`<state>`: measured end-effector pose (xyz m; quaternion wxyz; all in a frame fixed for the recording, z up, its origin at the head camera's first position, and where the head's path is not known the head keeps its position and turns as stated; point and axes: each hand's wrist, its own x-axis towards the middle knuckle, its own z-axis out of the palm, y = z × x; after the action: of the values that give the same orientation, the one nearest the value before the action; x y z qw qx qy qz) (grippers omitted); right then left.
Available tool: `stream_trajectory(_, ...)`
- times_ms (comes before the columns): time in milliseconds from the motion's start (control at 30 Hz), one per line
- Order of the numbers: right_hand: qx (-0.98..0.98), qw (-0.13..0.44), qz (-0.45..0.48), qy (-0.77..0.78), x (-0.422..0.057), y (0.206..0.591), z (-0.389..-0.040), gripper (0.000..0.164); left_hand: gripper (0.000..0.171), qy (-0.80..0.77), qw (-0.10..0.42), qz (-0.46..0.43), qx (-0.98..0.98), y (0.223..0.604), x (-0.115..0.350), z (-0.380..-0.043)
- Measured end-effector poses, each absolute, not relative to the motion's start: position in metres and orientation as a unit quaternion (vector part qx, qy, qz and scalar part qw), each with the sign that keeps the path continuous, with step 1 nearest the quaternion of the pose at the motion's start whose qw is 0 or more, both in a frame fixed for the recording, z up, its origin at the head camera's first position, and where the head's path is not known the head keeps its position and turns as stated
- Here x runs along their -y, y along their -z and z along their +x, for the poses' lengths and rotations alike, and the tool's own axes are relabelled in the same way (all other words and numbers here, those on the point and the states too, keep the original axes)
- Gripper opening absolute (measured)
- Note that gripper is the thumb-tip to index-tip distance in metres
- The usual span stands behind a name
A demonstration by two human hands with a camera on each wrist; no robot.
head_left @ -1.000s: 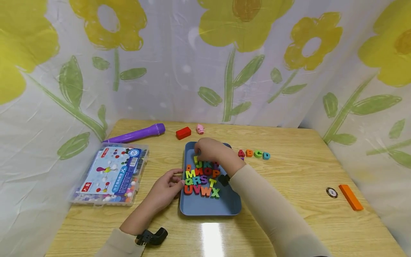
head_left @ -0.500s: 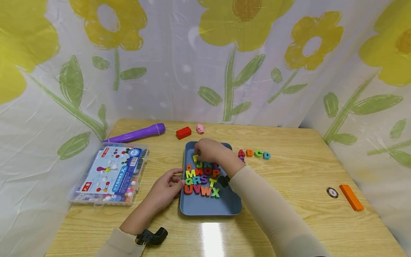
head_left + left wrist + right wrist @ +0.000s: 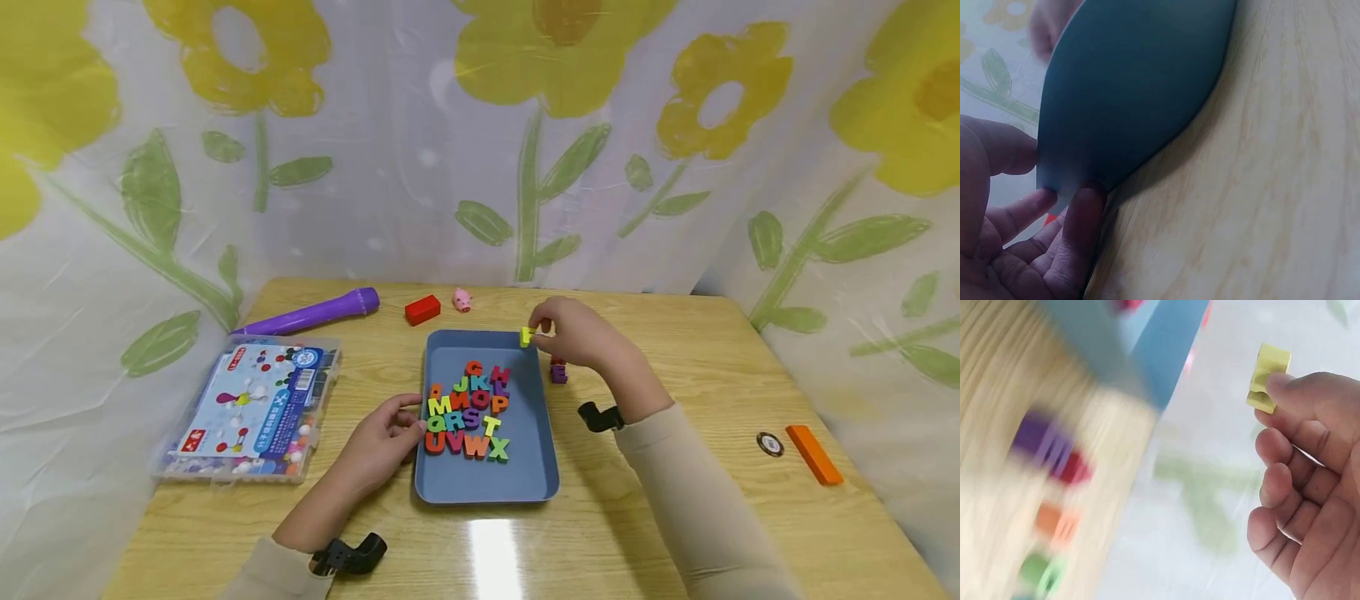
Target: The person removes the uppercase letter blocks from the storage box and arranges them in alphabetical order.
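Observation:
My right hand (image 3: pixel 581 333) pinches a yellow letter F (image 3: pixel 527 337) between thumb and index finger, over the far right corner of the blue-grey tray (image 3: pixel 525 475). In the right wrist view the yellow letter (image 3: pixel 1269 375) stands up from the fingertips, with the other fingers loosely curled. My left hand (image 3: pixel 381 442) lies by the tray's left side, its fingertips touching the wall, fingers relaxed. Several coloured letters, among them M, W and X (image 3: pixel 498 450), lie in the tray's left and middle part. A purple letter E (image 3: pixel 558 373) is on the table right of the tray.
Blurred red, orange and green letters (image 3: pixel 1041 572) lie beyond the purple one, mostly hidden by my right hand in the head view. A plastic case (image 3: pixel 255 408) stands left, a purple microphone (image 3: pixel 307 315) behind it. A red block (image 3: pixel 423 310), pink pig (image 3: pixel 462 300), round chip (image 3: pixel 769 444) and orange bar (image 3: pixel 814 455) lie around.
My right hand has lifted the yellow F from among the tray's letters and carried it right, to the tray's far right corner. The letters G and H are uncovered. My left hand stays put.

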<state>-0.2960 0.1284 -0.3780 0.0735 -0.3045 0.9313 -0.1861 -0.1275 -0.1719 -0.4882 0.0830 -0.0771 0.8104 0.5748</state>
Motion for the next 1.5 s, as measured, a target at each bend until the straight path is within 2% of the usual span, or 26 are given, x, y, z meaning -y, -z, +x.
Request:
stream_trajectory(267,-0.952,0.097,-0.242,0.161,-0.194,0.408,-0.291,0.019,0.047,-0.569,0.088,-0.079,-0.813,0.488,0.174,-0.126)
stream_trajectory(433,-0.955,0.116,-0.218,0.165,-0.209,0.429,-0.289,0.018,0.047,-0.576,0.083,-0.072,-0.81,0.487,0.173,-0.125)
stream_trajectory(667,-0.954,0.105,-0.231,0.158,-0.213,0.442,-0.293,0.018,0.047,-0.582,0.078,-0.067,-0.807,0.487,0.173,-0.126)
stream_trajectory(967,-0.959,0.103,-0.225,0.14,-0.21,0.444,-0.292,0.022,0.047,-0.581,0.081,-0.066,-0.807,0.488,0.173,-0.126)
stream_trajectory(1167,-0.957,0.103,-0.228,0.145,-0.204,0.425,-0.284,0.025,0.048,-0.581,0.084,-0.066,-0.807,0.487,0.173,-0.125)
stream_trajectory(1500,-0.939,0.08,-0.293,0.159,-0.124,0.378,-0.277,0.028,0.048,-0.585,0.083,-0.069,-0.804,0.488,0.173,-0.125)
